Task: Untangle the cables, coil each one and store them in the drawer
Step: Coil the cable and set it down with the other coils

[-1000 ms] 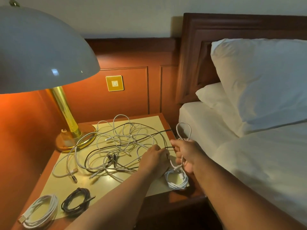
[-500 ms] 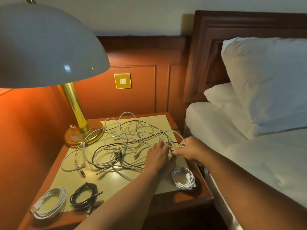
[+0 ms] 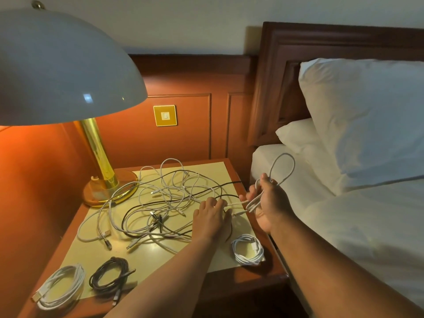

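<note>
A tangle of white and black cables point(image 3: 165, 203) sprawls across the middle of the nightstand top point(image 3: 142, 253). My right hand point(image 3: 270, 203) is raised over the table's right edge and grips loops of a white cable point(image 3: 283, 166), one loop standing up above the fingers. My left hand point(image 3: 210, 218) lies on the tangle's right side, its fingertips on the same white cable where it leaves the heap. Three coiled cables lie apart: a white coil point(image 3: 247, 249) at the front right, a black coil point(image 3: 109, 276) and another white coil point(image 3: 60, 286) at the front left.
A brass lamp point(image 3: 101, 161) with a wide white shade point(image 3: 57, 72) stands at the table's back left. A bed point(image 3: 355, 221) with white pillows point(image 3: 367, 115) borders the right side. A wall switch point(image 3: 165, 115) sits on the wood panelling behind. No drawer shows.
My right hand has lifted up and to the right with the white cable, forming a new loop above its fingers. My left hand stays on the tangle. The camera has shifted slightly.
</note>
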`<state>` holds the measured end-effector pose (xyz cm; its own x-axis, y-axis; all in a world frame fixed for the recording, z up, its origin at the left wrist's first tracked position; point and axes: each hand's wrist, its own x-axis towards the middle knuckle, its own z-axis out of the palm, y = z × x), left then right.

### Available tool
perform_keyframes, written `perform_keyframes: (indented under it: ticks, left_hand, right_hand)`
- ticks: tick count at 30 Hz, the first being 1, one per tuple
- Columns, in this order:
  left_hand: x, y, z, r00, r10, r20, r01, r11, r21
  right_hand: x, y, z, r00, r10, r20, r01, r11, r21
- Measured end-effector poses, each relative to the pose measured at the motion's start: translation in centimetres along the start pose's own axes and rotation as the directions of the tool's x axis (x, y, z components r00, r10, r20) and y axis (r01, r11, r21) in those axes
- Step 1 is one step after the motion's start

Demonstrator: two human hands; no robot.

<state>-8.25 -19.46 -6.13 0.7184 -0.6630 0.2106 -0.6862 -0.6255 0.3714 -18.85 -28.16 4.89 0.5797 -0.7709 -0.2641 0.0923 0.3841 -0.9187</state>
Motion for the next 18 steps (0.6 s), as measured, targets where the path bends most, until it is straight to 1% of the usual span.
perform_keyframes:
  ticks: [1, 3, 4, 6, 9, 12, 15, 16, 18]
  left_hand:
    - [0.1, 0.0, 0.0, 1.0, -0.004, -0.004, 0.004, 1.0, -0.005]
    - [0.1, -0.2, 0.2, 1.0, -0.011, -0.018, 0.01, 1.0, -0.025]
    - [0.2, -0.3, 0.3, 1.0, -0.009, -0.028, 0.009, 0.999, -0.031]
    - [0.5, -0.6, 0.4, 0.999, -0.008, -0.052, 0.005, 0.998, -0.057]
    - [0.7, -1.0, 0.3, 0.993, -0.056, -0.102, 0.038, 0.984, -0.173]
    - [0.6, -1.1, 0.3, 0.989, -0.11, -0.1, 0.078, 0.956, -0.282]
    - [0.7, -1.3, 0.5, 0.989, -0.114, -0.091, 0.081, 0.946, -0.313]
    - [0.8, -1.4, 0.5, 0.99, -0.105, -0.093, 0.067, 0.938, -0.339]
    - [0.9, -1.2, 0.5, 0.992, -0.089, -0.092, 0.043, 0.909, -0.415]
  right_hand:
    - [0.1, 0.1, 0.1, 0.998, 0.018, -0.054, -0.021, 0.998, -0.058]
    - [0.4, 0.4, 0.2, 0.993, -0.021, -0.118, -0.012, 0.962, -0.273]
    - [0.7, 0.7, 0.2, 0.993, -0.054, -0.103, 0.015, 0.938, -0.347]
    - [1.1, 1.3, 0.2, 0.996, -0.084, -0.012, 0.068, 0.876, -0.478]
    - [1.2, 1.6, 0.6, 0.993, -0.065, 0.099, 0.116, 0.697, -0.707]
    - [1.1, 1.6, 1.0, 0.985, -0.033, 0.17, 0.16, 0.543, -0.824]
    - [0.8, 1.7, 1.6, 0.972, 0.069, 0.226, 0.172, 0.444, -0.879]
    - [0.7, 1.7, 1.7, 0.967, 0.078, 0.243, 0.191, 0.412, -0.891]
    - [0.3, 1.7, 1.9, 0.964, 0.025, 0.265, 0.242, 0.328, -0.913]
